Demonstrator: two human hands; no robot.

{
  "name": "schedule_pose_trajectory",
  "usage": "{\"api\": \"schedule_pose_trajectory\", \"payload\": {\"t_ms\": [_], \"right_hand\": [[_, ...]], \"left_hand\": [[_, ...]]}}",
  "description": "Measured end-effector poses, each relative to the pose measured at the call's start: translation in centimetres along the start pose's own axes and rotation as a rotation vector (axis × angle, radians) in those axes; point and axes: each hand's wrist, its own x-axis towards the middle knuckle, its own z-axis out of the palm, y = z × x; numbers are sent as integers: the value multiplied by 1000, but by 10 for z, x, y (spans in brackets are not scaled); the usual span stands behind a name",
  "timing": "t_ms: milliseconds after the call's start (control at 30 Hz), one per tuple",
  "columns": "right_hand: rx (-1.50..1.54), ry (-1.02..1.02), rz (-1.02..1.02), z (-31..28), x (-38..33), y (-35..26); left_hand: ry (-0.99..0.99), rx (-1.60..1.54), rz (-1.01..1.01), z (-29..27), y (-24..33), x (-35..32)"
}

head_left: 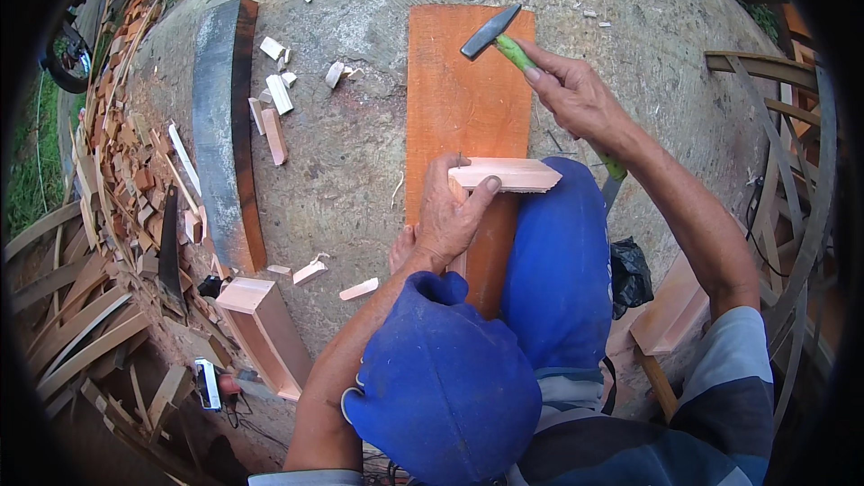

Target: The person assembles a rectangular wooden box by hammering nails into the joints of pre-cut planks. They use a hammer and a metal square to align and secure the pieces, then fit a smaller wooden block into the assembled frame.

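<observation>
My right hand (576, 94) is closed round the green handle of a hammer (490, 31), raised above the far end of an orange-brown board (468, 81). The hammer's dark head points up and to the left, apart from the wood below. My left hand (450, 216) grips a short pale wood piece (517, 175), thumb on its near edge and fingers at its left end. This piece lies crosswise over the board, its pointed right end beside my blue-trousered right leg (558, 261). More pale wood shows in part under my left hand; its shape is hidden.
A long dark-faced beam (220, 126) lies to the left, with pale offcuts (274, 135) beside it. Nearer stands a pale wooden box frame (270, 333). A handsaw (169, 247) and heaped scrap wood (99, 324) fill the left side. Bent strips (796, 171) stand at right.
</observation>
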Motion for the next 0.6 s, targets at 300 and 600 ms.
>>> {"api": "schedule_pose_trajectory", "payload": {"t_ms": [300,600], "right_hand": [[20,28,45,1,3,-4],[-82,31,35,-1,6,7]], "left_hand": [[12,34,29,-1,3,-1],[6,18,36,-1,1,-1]]}}
